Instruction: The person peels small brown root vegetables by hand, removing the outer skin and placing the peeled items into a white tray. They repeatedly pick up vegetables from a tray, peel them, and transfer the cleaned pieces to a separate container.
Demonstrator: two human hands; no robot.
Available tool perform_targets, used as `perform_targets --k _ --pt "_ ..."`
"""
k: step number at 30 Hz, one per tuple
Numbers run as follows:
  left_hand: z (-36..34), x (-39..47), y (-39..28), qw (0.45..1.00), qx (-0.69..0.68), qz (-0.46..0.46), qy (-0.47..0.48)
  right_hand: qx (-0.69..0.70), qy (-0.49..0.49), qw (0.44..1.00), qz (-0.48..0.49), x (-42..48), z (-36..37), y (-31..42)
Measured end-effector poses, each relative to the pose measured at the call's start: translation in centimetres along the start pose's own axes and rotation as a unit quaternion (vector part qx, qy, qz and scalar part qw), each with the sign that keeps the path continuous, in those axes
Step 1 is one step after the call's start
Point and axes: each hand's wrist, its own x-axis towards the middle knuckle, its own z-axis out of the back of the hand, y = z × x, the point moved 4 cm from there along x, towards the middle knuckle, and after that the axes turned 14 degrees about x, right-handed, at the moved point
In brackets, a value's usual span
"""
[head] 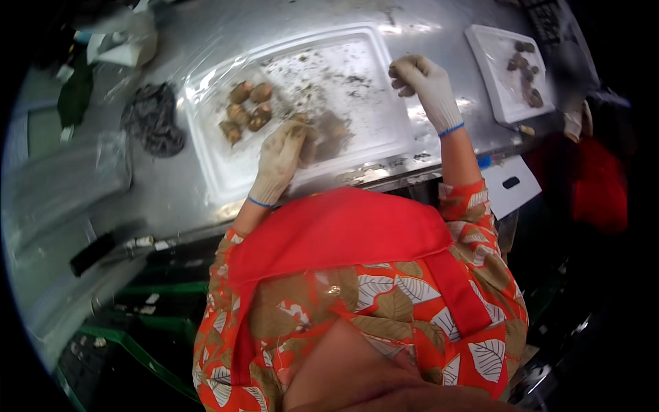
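My left hand (283, 154), in a soiled white knit glove with a blue cuff, is at the near side of a white foam tray (201, 154). Its fingers touch something brown and blurred, and what they hold is partly hidden. Beside it in the tray is a brown root vegetable (299, 118), with a blurred brown patch to its right. Several brown root vegetables (238, 114) with pinkish ends lie in the tray's left part, and dark dirt is scattered over its floor. My right hand (422, 82), gloved too, is raised past the tray's right edge with its fingers curled; whether they hold anything is unclear.
A dark grey crumpled cloth (153, 119) lies left of the tray on the metal table (170, 206). Clear plastic bags (72, 180) are farther left. At the right, another white tray (486, 77) holds several brown pieces; near it are a co-worker's gloved hand (575, 123) and a white box (515, 190).
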Motion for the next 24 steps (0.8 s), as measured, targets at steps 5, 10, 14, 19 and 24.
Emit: perform_targets --k 5,10,14,19,24 --pt "0.8 -1.1 0.4 0.995 -0.015 0.093 -0.027 -0.219 0.126 0.967 -0.003 -2.3 -5.0 -3.3" --pt "0.3 -0.6 0.6 0.996 -0.002 0.088 -0.031 -0.337 0.209 0.916 -0.055 -4.8 -10.2 -2.0" --pt "0.2 -0.2 1.0 0.997 -0.032 0.058 -0.047 -0.290 0.134 0.948 0.006 -4.7 -10.1 -4.6" --pt "0.4 0.8 0.1 0.996 0.054 0.043 -0.058 0.201 0.188 0.948 -0.161 -3.1 -7.4 -7.1" --pt "-1.2 2.5 -1.0 0.996 0.086 0.008 -0.016 0.362 0.221 0.892 -0.154 -4.0 -8.0 -5.8"
